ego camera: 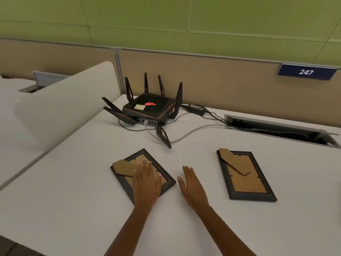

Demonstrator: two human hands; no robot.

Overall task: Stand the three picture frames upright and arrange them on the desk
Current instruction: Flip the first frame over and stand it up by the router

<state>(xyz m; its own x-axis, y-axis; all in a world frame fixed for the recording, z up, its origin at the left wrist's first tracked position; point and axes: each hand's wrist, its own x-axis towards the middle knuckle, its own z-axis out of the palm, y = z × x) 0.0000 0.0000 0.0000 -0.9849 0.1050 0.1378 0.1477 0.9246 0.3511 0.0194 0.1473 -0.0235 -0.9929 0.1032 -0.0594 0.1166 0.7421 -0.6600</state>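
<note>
Head view, desk: the white desk point(73, 191) fills the lower half of the picture; a divider panel runs across the upper half, with a sign reading 247 at upper right.
Left frame: the left frame point(129, 185) lies face down at lower centre, turned on a diagonal, its cardboard back up and its stand flap point(122, 168) folded toward its upper-left corner.
Right frame: the right frame point(245, 175) lies face down at centre right, well apart from the other, its stand also folded flat against the back.
Third frame: not in the picture (the task names three, only two show).
Left hand: the left hand point(147, 180) lies flat and open, palm down on the left frame's back, fingers spread just beside the stand flap; it grips nothing.
Right hand: the right hand point(191, 183) is open and flat above the bare desk just beside that frame's right corner; it holds nothing, and whether it touches the desk I cannot tell.
Step in hand: likely raising the left frame.
How to do it well: pin the frame with the left palm, slip the right fingers under the near right edge, tip it up, then swing the flap out fully before letting go (a half-open stand would probably let it fall).
Watch for: the router point(149, 109) and its cables at upper centre; stand the frame clear of them.
</note>
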